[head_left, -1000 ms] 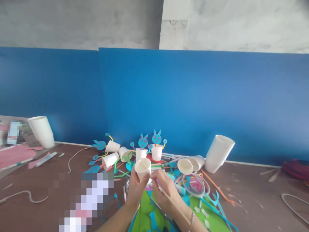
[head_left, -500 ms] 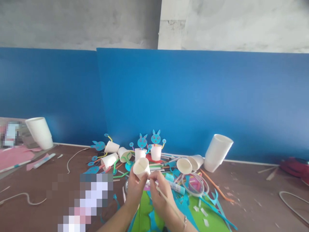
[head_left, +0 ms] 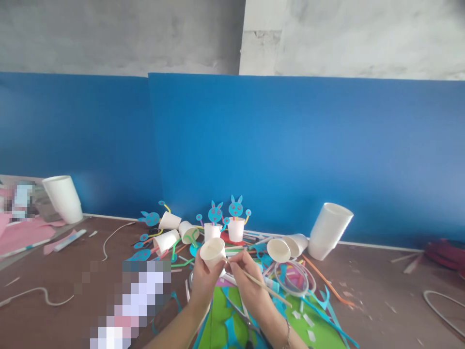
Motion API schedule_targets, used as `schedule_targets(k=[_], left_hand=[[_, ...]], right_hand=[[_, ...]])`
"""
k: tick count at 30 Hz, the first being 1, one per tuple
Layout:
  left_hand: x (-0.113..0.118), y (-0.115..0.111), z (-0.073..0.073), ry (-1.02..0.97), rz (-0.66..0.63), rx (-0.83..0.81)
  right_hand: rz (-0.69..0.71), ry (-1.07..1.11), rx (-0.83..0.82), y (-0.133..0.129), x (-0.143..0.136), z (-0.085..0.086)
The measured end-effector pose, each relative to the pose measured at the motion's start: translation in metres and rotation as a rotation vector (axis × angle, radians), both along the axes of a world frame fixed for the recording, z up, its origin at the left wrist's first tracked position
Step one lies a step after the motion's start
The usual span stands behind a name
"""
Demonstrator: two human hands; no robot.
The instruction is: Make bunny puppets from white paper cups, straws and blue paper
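My left hand [head_left: 204,286] grips a white paper cup [head_left: 213,250], tilted so that its open mouth faces me. My right hand [head_left: 253,283] is closed on a thin wooden stick [head_left: 272,293], its near end sloping down past the hand and its far end at the cup's wall. Step in hand, as I judge it: working the stick against that wall. Whether it has gone through, I cannot tell. The next move calls for a firm left hold and short pressure along the stick, fingers out of its line.

Edges: scissors [head_left: 244,317] lie below my right hand on green paper [head_left: 219,315]. Just beyond the cup, two upright figure cups [head_left: 212,233] [head_left: 236,230] limit forward room. Right of my right hand, a pale tubing coil [head_left: 313,285] crowds the table [head_left: 385,300]; more room lies past it.
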State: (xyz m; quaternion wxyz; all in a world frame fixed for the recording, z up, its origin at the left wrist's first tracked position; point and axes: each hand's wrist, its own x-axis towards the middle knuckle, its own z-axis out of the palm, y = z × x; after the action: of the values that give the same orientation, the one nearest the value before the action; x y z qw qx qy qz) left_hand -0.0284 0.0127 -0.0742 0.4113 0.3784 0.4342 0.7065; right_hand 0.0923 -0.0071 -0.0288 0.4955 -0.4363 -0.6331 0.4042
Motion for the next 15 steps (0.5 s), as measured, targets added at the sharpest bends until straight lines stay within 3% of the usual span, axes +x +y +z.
schedule_targets(k=[6, 11, 15], left_hand=[[0.001, 0.000, -0.003, -0.021, -0.059, 0.016], [0.003, -0.001, -0.006, 0.101, -0.090, -0.008], [0.005, -0.005, -0.004, 0.160, -0.051, 0.007]], right_hand=[[0.006, -0.097, 0.121, -0.005, -0.002, 0.002], [0.048, 0.139, -0.113, 0.002, 0.010, 0.020], [0.093, 0.271, -0.207, 0.009, 0.021, 0.027]])
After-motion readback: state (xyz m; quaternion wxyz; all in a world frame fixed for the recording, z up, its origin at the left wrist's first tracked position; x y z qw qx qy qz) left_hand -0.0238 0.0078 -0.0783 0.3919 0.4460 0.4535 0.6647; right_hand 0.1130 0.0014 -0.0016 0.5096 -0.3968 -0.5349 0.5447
